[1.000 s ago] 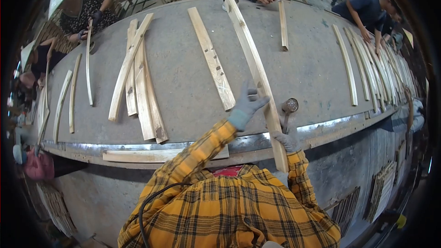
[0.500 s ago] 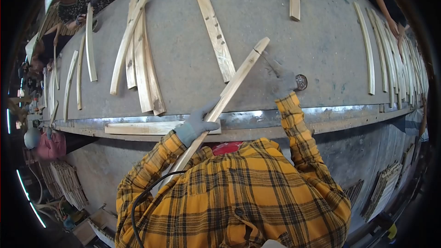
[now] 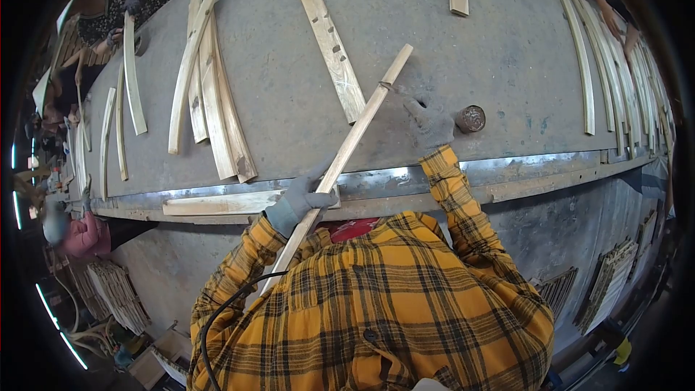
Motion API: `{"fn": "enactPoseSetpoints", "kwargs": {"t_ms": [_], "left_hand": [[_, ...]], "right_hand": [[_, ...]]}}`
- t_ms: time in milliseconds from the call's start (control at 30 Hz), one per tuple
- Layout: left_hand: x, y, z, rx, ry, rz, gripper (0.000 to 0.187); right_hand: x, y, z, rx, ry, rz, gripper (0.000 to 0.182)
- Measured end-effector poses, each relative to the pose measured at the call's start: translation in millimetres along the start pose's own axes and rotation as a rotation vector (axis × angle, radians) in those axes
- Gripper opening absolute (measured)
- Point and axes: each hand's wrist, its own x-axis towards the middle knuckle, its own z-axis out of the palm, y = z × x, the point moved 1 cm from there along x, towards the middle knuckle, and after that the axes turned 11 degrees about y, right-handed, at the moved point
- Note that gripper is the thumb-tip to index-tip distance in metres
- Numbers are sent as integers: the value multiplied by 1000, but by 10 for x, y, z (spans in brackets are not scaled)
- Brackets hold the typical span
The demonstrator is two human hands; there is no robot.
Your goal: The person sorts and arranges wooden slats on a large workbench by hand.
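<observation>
Slanting from lower left of centre to upper centre, one pale slat [image 3: 347, 148] sits gripped in the left hand [image 3: 298, 201]; a second ago that hand was spread open and the slat pointed to the top. The right hand [image 3: 432, 124], then on the slat's lower end, is now just beside one tin [image 3: 470, 119], right of centre; I cannot tell whether it holds anything. Four overlapping strips [image 3: 217, 112] lie upper left, one dark-spotted board [image 3: 334, 65] upper centre. The grey table [image 3: 405, 7] is scuffed, its near edge shiny; wood stacks [image 3: 608, 282] show lower right.
</observation>
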Motion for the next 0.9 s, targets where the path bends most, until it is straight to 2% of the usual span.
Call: {"fn": "enactPoseSetpoints", "kwargs": {"t_ms": [133,300,433,533,600,733,833,900], "left_hand": [[15,16,-24,-3,-3,58,83],[22,25,-45,166,62,95,84],[27,54,-50,136,47,84,85],[34,80,-48,121,45,77,86],[52,69,-75,128,40,62,85],[52,70,-97,138,38,60,85],[76,63,-146,120,26,41,84],[106,47,-166,250,55,178,85]], "right_hand": [[-38,20,-141,3,-63,88,21],[18,19,-193,-95,-53,81,21],[1,-87,-174,-127,-61,69,21],[-54,-87,-225,-40,-28,34,19],[-50,-73,-256,-43,-103,118,20],[-5,-111,-213,-155,-124,171,19],[-51,-116,-208,-45,-15,103,18],[-28,-110,-296,-11,-25,40,21]]}}
